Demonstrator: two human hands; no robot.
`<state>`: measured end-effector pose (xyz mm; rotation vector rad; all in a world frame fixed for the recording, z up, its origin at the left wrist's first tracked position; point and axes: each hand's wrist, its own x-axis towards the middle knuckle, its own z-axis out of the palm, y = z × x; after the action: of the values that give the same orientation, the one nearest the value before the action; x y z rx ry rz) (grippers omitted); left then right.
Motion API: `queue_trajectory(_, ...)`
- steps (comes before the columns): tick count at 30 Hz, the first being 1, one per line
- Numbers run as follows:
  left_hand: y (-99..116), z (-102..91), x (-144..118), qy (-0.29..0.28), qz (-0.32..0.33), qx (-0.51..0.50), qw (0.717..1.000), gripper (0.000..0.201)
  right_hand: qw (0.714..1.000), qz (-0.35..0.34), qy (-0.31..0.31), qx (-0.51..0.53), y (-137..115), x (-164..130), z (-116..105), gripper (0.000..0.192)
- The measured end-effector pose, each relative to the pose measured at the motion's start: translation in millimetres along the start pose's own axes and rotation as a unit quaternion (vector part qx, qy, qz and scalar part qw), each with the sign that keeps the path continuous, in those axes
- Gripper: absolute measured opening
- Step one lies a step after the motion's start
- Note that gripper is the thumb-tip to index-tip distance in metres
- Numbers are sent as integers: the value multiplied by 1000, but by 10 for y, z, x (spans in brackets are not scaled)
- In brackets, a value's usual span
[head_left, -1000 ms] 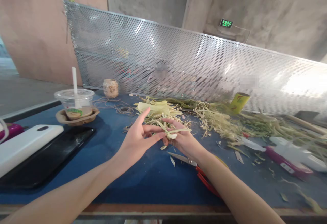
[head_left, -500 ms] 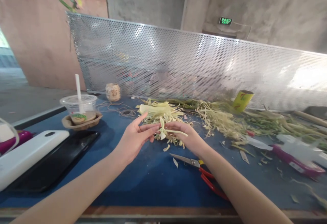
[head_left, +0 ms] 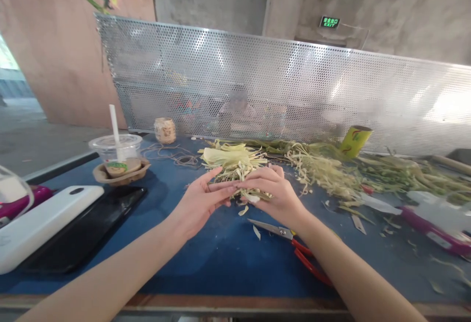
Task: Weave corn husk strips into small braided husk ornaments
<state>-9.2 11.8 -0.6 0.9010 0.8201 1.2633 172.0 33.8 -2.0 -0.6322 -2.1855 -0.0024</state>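
Head view: a small husk bundle (head_left: 253, 195) is gripped in the curled right hand (head_left: 274, 194), just beyond the red-handled scissors (head_left: 294, 247). The left hand (head_left: 198, 203), fingers extended, is touching it, left of the scissors.

Bare blue worktop (head_left: 206, 258) lying open below the hands; scissors (head_left: 294, 246) and husk pile (head_left: 235, 160) crowding right and beyond.

Bright daylight, screen glare, wide-angle edge distortion.

Dry fibrous husk strips (head_left: 253, 195) over matt blue table (head_left: 221, 258), perforated metal screen (head_left: 294, 91).
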Motion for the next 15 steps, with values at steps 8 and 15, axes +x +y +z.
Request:
queue_trajectory(8, 33, -5, -40, -60, -63, 1, 996, 73, 952, 157, 65, 255, 39, 9, 97, 18)
queue_trajectory(15, -10, 15, -16, -15, -55, 24, 998, 51, 936, 150, 26, 317, 1, 18, 111, 18)
